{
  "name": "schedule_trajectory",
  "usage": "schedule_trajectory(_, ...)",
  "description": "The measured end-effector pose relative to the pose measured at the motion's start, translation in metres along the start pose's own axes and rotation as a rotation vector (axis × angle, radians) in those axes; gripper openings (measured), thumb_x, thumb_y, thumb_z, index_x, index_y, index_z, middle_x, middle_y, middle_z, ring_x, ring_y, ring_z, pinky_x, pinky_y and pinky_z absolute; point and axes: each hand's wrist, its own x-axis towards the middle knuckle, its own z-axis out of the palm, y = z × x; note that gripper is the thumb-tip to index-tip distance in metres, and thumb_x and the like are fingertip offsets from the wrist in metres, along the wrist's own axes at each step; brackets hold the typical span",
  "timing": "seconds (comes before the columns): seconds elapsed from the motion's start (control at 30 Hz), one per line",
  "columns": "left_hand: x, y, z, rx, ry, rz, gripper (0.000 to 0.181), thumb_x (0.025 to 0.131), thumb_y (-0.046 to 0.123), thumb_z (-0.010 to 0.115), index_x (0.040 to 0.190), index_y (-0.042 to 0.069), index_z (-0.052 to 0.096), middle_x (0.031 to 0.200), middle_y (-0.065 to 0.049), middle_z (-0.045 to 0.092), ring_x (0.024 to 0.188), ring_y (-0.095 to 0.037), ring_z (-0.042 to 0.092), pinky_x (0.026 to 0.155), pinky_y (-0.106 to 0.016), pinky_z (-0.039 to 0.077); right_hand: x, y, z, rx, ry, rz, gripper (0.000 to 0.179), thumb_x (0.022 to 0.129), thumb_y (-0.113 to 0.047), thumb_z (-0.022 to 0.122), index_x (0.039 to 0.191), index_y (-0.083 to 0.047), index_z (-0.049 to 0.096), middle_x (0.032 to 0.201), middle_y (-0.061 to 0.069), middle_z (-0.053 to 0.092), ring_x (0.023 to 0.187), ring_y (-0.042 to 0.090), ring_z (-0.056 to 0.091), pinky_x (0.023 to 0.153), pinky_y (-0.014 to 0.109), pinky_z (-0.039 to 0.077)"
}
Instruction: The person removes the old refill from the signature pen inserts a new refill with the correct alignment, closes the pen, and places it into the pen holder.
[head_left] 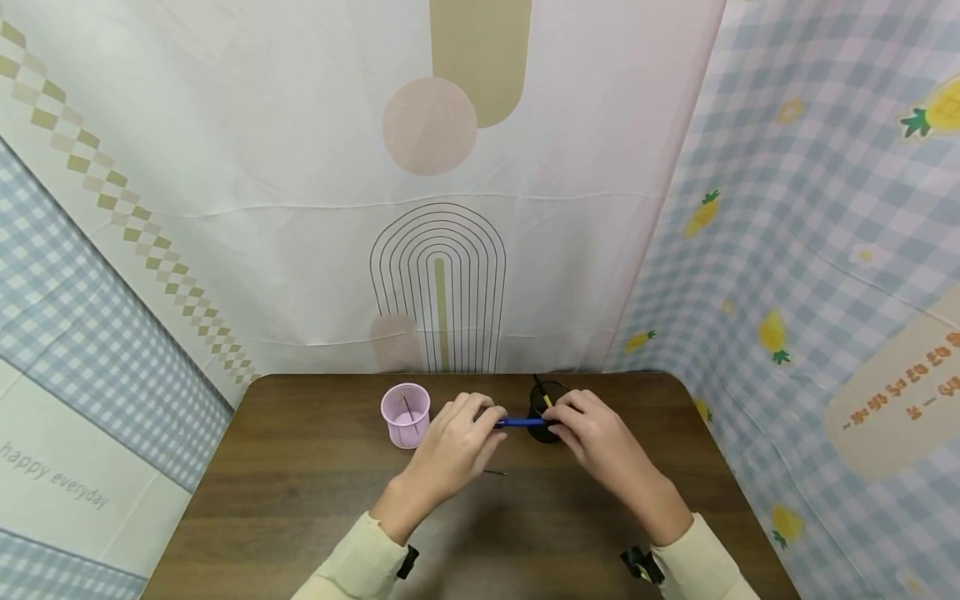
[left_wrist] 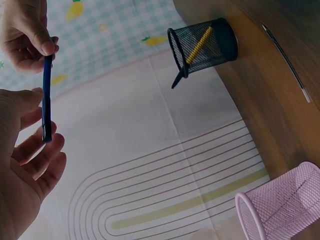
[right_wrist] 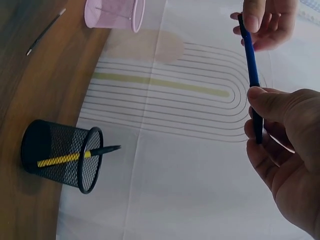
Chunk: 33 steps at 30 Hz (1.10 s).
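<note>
A blue pen (head_left: 522,422) is held level in the air between my two hands. My left hand (head_left: 459,437) pinches its left end between thumb and fingers. At the opposite end, the thumb and fingers of my right hand (head_left: 596,435) grip the pen's dark end, which shows in the right wrist view. Behind the right hand stands a black mesh pen cup (right_wrist: 36,150), holding a yellow-and-black pen (right_wrist: 62,160). A thin dark pen refill (left_wrist: 286,61) lies on the table, partly hidden by the left hand in the head view.
Left of my left hand stands a pink mesh cup (head_left: 401,438) with a thin dark stick inside. The brown wooden table (head_left: 300,500) meets a patterned cloth (head_left: 315,275) at its back edge. Another checked cloth (head_left: 750,250) hangs along the right side.
</note>
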Motion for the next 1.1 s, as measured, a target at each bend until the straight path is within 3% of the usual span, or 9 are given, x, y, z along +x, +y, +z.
schedule_trajectory(0.3, -0.01, -0.012, 0.001, 0.017, -0.015, -0.025, 0.035, 0.088, 0.024, 0.08, 0.116, 0.008, 0.067, 0.108, -0.005, 0.066, 0.099, -0.021, 0.063, 0.076, -0.035, 0.053, -0.002, 0.014, -0.004, -0.037, -0.005, 0.032, 0.024, 0.078, -0.002, 0.087, 0.096, -0.012, 0.075, 0.096, -0.001, 0.066, 0.089, 0.015, 0.061, 0.072, 0.033, 0.056)
schedule_trajectory(0.63, -0.022, -0.024, 0.0, 0.033, -0.021, -0.035, 0.042, 0.088, 0.029, 0.079, 0.121, 0.006, 0.066, 0.114, -0.01, 0.066, 0.105, -0.028, 0.065, 0.093, -0.042, 0.055, -0.003, 0.029, -0.007, -0.063, -0.009, 0.058, 0.021, 0.08, -0.003, 0.085, 0.095, -0.012, 0.075, 0.096, -0.001, 0.069, 0.091, 0.019, 0.061, 0.077, 0.036, 0.055)
schedule_trajectory(1.1, -0.043, -0.035, -0.001, 0.117, -0.098, -0.043, 0.059, 0.087, 0.042, 0.077, 0.133, 0.007, 0.064, 0.13, -0.017, 0.065, 0.117, -0.032, 0.064, 0.1, -0.046, 0.053, -0.007, 0.054, -0.002, -0.1, -0.061, 0.098, 0.018, 0.081, -0.002, 0.085, 0.094, -0.008, 0.075, 0.095, 0.002, 0.069, 0.089, 0.023, 0.062, 0.077, 0.039, 0.056)
